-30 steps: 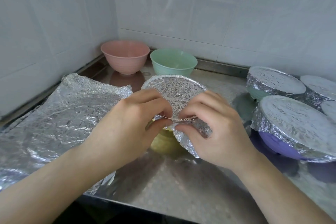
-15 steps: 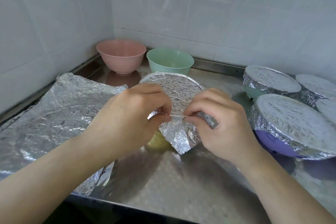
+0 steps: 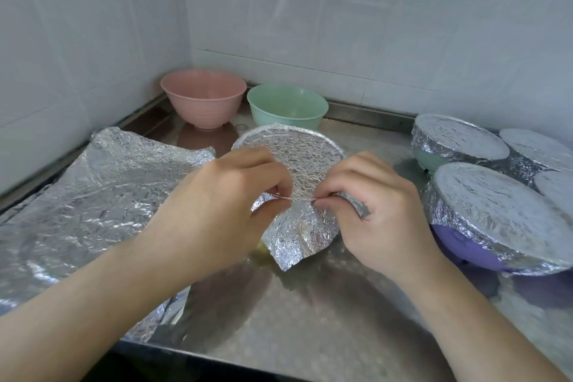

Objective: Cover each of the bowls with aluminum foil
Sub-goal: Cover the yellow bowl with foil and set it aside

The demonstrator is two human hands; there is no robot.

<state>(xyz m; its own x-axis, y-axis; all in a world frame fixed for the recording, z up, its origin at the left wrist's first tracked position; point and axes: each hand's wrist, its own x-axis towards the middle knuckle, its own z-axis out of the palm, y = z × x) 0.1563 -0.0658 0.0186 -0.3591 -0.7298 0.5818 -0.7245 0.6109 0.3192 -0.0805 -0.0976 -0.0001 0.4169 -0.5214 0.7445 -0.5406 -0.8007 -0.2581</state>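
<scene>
- Foil sheet (image 3: 93, 195) lies crumpled at worktop's (image 3: 310, 319) left edge.
- My left hand (image 3: 217, 211) pinches foil over centre bowl (image 3: 291, 164), near rim.
- My right hand (image 3: 372, 211) pinches same fold.
- Pink bowl (image 3: 203, 96), green bowl (image 3: 286, 104) uncovered, back left corner.
- Covered bowls (image 3: 496, 211) along right edge.

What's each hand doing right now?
Left hand: pinching the foil at the bowl's near rim.
Right hand: pinching the same foil edge.
</scene>
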